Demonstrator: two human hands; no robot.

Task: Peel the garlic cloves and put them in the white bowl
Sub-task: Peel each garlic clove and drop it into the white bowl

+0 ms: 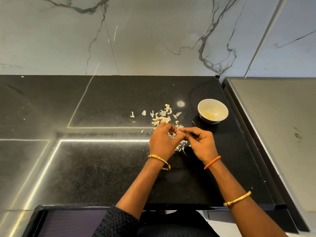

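Both hands, left [163, 137] and right [199, 141], are pinching one garlic clove [179, 131] over the black counter [102, 168]; each grip is closing tightly. It risks slipping among the loose skins [164, 115], missing the white bowl [212, 111].

Nothing here can be read. The white bowl [212, 110] just beyond the right hand [201, 142] carries no lettering, and the black countertop [102, 168] under both hands shows no label, brand, number or sign.

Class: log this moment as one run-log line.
step: peeling | left hand and right hand: pinch a clove | white bowl: peeled cloves inside | peels: on counter
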